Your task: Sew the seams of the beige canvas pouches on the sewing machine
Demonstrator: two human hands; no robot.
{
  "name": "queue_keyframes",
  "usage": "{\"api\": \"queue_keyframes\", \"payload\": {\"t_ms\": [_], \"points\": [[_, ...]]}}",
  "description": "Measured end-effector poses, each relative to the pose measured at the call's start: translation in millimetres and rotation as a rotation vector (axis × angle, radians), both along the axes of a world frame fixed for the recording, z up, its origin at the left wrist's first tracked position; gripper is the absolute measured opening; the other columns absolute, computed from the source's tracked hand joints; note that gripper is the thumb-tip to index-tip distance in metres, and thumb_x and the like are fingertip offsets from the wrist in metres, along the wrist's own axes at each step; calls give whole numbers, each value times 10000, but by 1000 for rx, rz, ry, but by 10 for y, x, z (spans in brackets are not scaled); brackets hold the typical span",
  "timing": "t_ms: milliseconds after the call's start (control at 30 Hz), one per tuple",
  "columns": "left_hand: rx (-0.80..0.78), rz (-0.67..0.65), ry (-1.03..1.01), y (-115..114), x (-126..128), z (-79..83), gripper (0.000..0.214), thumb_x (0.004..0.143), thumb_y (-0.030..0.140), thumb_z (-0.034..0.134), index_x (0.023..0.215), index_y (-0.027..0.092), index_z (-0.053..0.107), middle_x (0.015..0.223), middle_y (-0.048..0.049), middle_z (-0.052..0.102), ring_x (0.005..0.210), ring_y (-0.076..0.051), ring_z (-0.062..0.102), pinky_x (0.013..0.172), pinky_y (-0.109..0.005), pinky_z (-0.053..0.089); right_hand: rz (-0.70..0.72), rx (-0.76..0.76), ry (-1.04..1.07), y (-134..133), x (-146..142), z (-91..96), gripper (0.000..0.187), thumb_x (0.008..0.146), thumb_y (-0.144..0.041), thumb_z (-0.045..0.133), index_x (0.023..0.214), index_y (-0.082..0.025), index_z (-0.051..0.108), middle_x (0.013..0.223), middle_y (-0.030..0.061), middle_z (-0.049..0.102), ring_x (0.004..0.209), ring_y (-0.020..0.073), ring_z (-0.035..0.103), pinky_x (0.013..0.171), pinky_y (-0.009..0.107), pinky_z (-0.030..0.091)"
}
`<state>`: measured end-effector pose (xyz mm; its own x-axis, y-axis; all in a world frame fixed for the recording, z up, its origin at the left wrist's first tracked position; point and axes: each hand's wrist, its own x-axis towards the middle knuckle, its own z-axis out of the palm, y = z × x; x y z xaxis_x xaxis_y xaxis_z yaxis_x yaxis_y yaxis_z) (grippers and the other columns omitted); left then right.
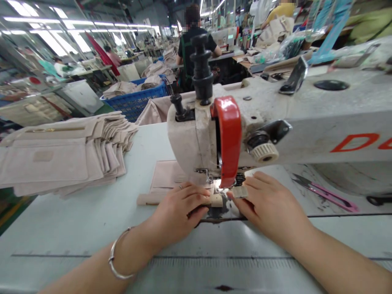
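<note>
My left hand (pixel 183 206) bears down on a beige fabric panel (pixel 167 175) beside the needle area, its fingers closed over the folded near edge. A short beige strip end (pixel 217 200) sticks out past those fingertips. On the right side of the presser foot lies my right hand (pixel 266 200), fingers stretched forward and thumb apart on the machine bed. At its index fingertip sits a small beige rectangle (pixel 239 192); whether this is held or wrapped round the finger I cannot tell. The white sewing machine head (pixel 196 139), with its red guard (pixel 230 139), stands above, hiding part of the panel.
A stack of beige zippered fabric pieces (pixel 61 155) lies on the left of the table. Pink-handled thread snips (pixel 327 192) rest under the machine arm. Behind stand a blue crate (pixel 131 102) of fabric and a person (pixel 194 45) seated with their back to me.
</note>
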<state>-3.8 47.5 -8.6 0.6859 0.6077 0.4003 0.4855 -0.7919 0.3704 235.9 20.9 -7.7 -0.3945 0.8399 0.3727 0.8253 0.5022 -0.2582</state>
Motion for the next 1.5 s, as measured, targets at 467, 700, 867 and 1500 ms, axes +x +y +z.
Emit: {"api": "queue_keyframes", "payload": {"t_ms": [467, 700, 867, 1500], "points": [[37, 71, -19, 13, 160, -45, 110, 924, 161, 564, 972, 191, 659, 1014, -18, 710, 901, -189, 659, 847, -343, 538, 172, -16, 163, -50, -137, -211, 174, 929, -160, 531, 1023, -206, 670, 1012, 52, 700, 861, 220, 632, 749, 360, 531], [32, 84, -38, 162, 173, -81, 110, 896, 145, 595, 948, 186, 683, 1006, -30, 710, 930, -193, 651, 877, -349, 542, 129, 34, 59, 26, -157, -147, 204, 903, -142, 550, 1052, -190, 680, 1064, 102, 688, 949, 258, 628, 769, 391, 554], [-6, 157, -7, 193, 188, -87, 83, 876, 154, 636, 922, 195, 691, 959, -15, 709, 895, -198, 650, 856, -353, 541, 127, 57, 45, 54, -164, -140, 215, 874, -110, 575, 1058, -162, 673, 1055, 109, 691, 923, 260, 628, 789, 401, 557], [-59, 219, 34, 210, 171, -122, 134, 874, 143, 610, 912, 218, 714, 943, -27, 720, 897, -232, 665, 834, -383, 547, 105, -76, 124, 31, -239, -137, 271, 876, -74, 519, 1077, -193, 657, 1071, 80, 666, 1007, 229, 566, 904, 377, 475]]}}
